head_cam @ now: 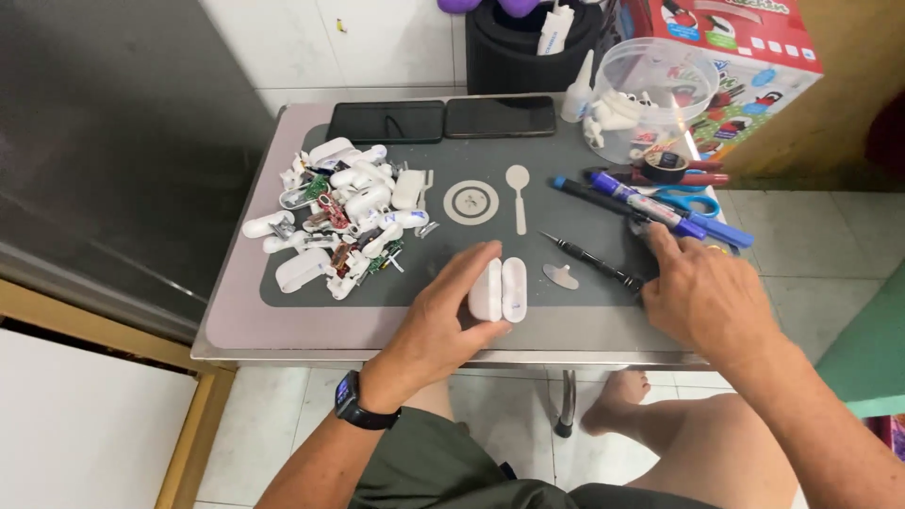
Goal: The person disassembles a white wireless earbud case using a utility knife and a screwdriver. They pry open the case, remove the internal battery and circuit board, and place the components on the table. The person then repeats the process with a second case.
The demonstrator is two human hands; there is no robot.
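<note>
The left hand (pixel 429 325), a black watch (pixel 363 403) on its wrist, curls its fingers (pixel 471 269) around a small white plastic earbud case (pixel 500 290) standing hinged open at the grey mat's (pixel 490 151) near edge. To its right, the right hand (pixel 702 297) reaches open-fingered toward a slim black screwdriver (pixel 589 262), lying diagonally just beyond its fingertips.

The left hand (pixel 443 316) grips an opened white earbud case (pixel 499 290) on the bench (pixel 283 330). The right hand (pixel 702 297) reaches its fingers (pixel 660 240) toward a black screwdriver (pixel 592 262) beside blue markers (pixel 650 207).
</note>
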